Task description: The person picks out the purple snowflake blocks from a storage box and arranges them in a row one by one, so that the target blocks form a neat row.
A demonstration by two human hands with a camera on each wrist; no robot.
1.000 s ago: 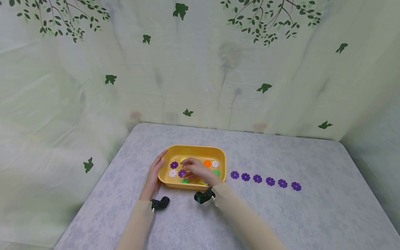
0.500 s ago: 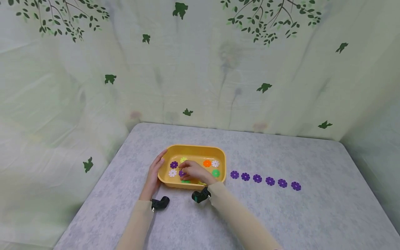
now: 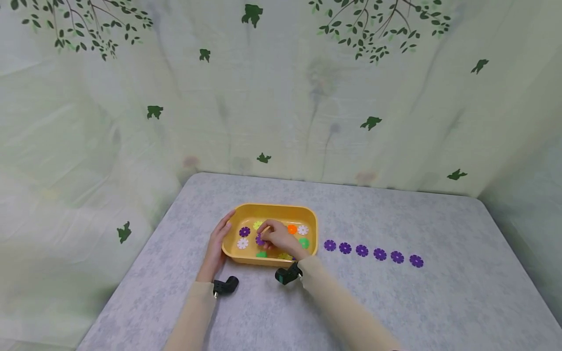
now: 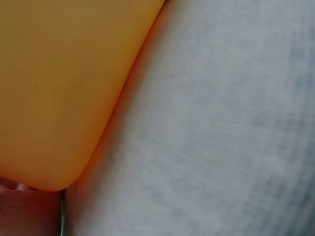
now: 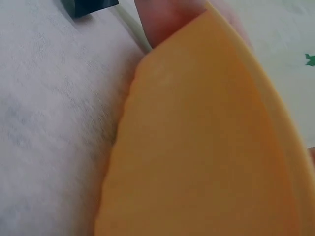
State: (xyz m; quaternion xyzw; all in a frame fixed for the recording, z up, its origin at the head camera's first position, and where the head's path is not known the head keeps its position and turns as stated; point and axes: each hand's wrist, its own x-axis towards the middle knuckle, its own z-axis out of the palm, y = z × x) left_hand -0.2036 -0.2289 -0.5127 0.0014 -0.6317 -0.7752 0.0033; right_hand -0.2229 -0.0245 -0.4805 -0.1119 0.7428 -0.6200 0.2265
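Note:
In the head view a yellow tray [image 3: 298, 210] holds flower-shaped plastic discs in several colours. My left hand [image 3: 215, 246] rests along the tray's left side, fingers fairly straight against the rim; the left wrist view shows part of this hand [image 4: 29, 209] beside the tray's wall [image 4: 64, 88]. Over the tray, my right hand [image 3: 281, 240] pinches a purple flower-shaped disc [image 3: 259, 239] between thumb and fingertips. Another purple disc [image 3: 244, 232], a white disc [image 3: 243, 243] and a green disc [image 3: 261, 254] lie near it. The right wrist view shows mostly tray wall [image 5: 197, 137], not the fingertips.
A row of several purple discs [image 3: 362, 250] lies flat on the grey table [image 3: 439, 302], right of the tray. Inside the tray's right part are an orange disc [image 3: 291, 229], a white disc [image 3: 303, 230] and a green disc [image 3: 304, 242]. A leaf-printed curtain [image 3: 285, 97] hangs behind.
My right hand dipped left to a purple disc in the tray, closed its fingertips on it and drew slightly back right with it. The left hand and the row stayed put.

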